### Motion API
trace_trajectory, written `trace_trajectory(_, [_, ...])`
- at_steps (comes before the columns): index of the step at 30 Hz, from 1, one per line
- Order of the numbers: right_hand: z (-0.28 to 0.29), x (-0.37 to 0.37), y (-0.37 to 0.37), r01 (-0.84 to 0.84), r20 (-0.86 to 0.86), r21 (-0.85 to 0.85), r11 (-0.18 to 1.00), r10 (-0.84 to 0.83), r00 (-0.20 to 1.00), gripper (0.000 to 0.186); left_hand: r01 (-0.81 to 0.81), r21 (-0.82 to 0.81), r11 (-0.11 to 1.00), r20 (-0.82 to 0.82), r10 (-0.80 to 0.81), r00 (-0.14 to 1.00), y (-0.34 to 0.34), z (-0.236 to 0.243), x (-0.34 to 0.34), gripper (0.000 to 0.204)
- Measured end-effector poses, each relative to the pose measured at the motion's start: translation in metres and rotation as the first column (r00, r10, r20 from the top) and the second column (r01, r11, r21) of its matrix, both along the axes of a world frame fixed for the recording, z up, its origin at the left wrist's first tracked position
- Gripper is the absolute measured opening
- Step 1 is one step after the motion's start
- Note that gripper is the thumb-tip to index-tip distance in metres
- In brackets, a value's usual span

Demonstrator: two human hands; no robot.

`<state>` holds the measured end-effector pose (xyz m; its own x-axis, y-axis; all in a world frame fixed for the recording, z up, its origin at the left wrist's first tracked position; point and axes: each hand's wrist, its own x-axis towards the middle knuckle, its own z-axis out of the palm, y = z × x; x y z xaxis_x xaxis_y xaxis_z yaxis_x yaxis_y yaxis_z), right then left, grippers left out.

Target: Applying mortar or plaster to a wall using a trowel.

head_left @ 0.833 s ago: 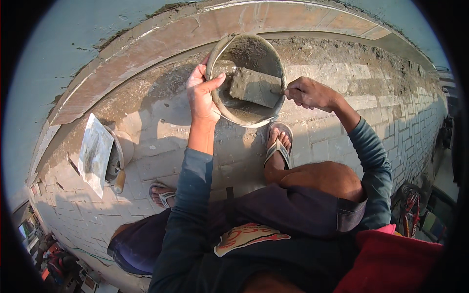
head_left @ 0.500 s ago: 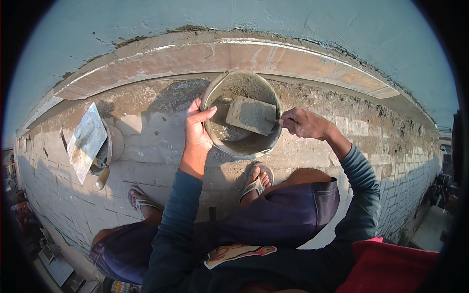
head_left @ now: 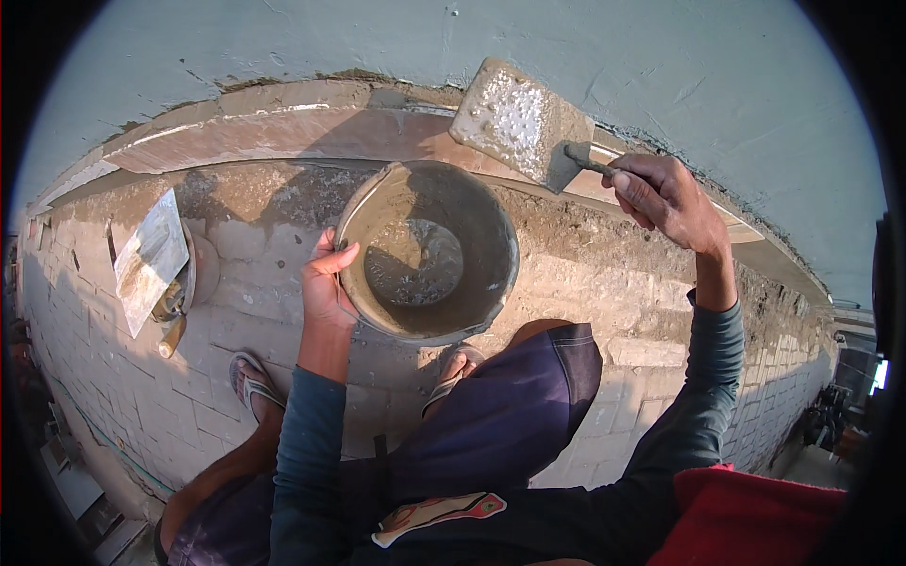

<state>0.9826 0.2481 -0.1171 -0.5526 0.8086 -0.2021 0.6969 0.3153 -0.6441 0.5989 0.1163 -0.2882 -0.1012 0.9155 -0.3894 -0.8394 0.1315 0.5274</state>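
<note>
My left hand grips the rim of a round bucket on its left side, thumb over the edge. Wet grey mortar lies in the bottom of the bucket. My right hand is closed round the handle of a trowel with a broad, squarish blade. Wet mortar with a shiny, lumpy surface covers much of the blade. The trowel is raised beyond the bucket's far right rim, in front of the ledge along the wall base.
A blue-grey wall rises ahead, above a reddish-brown ledge. At the left, a second bucket bears a flat metal sheet and a wooden-handled tool. Paving blocks cover the ground round my sandalled feet.
My right hand has lifted the trowel out of the bucket, up and to the right, with mortar on its blade. The bucket, held by my left hand, appears lower and further left.
</note>
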Motion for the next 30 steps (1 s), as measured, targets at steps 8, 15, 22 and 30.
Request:
trace_trajectory(8, [-0.06,0.061,0.018,0.087,0.1,0.773,0.629,-0.256,0.961,0.028,0.239,0.013,0.971,0.074,-0.239,0.968,0.014,-0.028,0.024,0.025])
trace_trajectory(15, [-0.078,0.058,0.017,0.093,0.091,0.808,0.582,-0.28,0.956,0.028,0.377,0.028,0.926,0.088,-0.378,0.922,0.022,-0.052,0.032,0.035])
trace_trajectory(22, [-0.076,0.046,0.01,0.169,-0.02,0.81,0.561,-0.262,0.965,0.027,0.434,0.01,0.901,-0.053,-0.433,0.9,0.019,-0.055,0.033,0.047])
trace_trajectory(30, [-0.072,0.037,0.022,0.045,0.139,0.799,0.599,-0.258,0.956,0.026,0.455,0.014,0.89,-0.068,-0.453,0.889,0.015,-0.058,0.027,0.044])
